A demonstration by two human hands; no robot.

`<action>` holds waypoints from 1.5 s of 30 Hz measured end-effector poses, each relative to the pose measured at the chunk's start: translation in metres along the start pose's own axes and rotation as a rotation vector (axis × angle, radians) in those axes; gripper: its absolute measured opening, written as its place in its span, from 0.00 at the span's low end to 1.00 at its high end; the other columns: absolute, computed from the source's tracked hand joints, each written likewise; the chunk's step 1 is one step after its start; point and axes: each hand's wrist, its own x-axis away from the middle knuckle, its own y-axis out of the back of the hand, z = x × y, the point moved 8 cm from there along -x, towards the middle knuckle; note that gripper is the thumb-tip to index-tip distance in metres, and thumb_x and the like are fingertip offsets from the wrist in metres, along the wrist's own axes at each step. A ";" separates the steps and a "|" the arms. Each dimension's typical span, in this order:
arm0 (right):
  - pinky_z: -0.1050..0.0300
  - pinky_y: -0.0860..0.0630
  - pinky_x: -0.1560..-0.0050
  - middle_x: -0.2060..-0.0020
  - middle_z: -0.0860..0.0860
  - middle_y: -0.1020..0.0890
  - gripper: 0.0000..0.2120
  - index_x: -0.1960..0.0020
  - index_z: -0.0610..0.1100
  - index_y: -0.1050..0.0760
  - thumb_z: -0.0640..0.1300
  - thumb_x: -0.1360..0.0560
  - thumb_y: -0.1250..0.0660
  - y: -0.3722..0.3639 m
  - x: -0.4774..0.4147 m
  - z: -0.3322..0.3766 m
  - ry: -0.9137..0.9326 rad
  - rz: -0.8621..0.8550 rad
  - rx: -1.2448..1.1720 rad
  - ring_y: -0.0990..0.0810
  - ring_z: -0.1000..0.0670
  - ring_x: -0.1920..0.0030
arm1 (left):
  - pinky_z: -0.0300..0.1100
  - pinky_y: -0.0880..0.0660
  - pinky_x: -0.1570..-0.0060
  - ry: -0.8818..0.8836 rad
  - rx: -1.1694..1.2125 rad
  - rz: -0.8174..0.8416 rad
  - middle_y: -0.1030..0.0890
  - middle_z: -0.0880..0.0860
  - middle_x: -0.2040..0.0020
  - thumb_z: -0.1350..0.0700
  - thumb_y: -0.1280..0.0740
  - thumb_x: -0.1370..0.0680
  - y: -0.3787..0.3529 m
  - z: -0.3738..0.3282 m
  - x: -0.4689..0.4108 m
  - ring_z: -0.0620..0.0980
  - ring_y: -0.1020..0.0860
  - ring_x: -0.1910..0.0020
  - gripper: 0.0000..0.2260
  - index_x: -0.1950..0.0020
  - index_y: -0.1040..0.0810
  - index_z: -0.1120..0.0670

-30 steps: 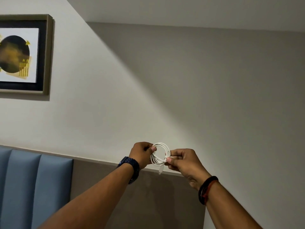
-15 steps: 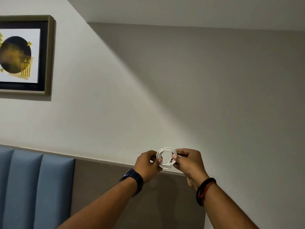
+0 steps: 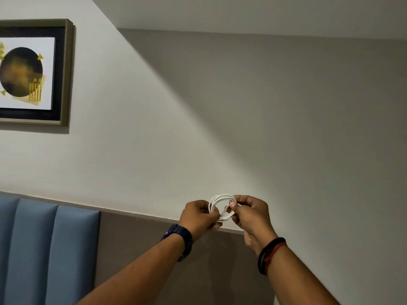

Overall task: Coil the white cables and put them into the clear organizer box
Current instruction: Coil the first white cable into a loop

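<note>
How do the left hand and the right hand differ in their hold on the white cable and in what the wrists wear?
The left hand grips the coiled white cable at its lower left; the right hand pinches its right side. The left wrist carries a dark blue watch; the right wrist wears black and red bands. Both hands hold the same coil.

Left hand (image 3: pixel 198 219) and right hand (image 3: pixel 251 214) pinch a coiled white cable (image 3: pixel 218 204) between them, raised before a pale wall (image 3: pixel 154 150) near a framed picture (image 3: pixel 33 73).
</note>
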 end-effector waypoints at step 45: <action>0.56 0.22 0.63 0.53 0.41 0.17 0.06 0.51 0.41 0.24 0.35 0.22 0.39 -0.008 -0.006 -0.014 -0.120 0.126 0.092 0.18 0.45 0.56 | 0.45 0.29 0.61 0.181 0.338 0.325 0.14 0.56 0.58 0.66 0.35 0.23 -0.003 0.011 -0.009 0.50 0.20 0.65 0.11 0.52 0.35 0.54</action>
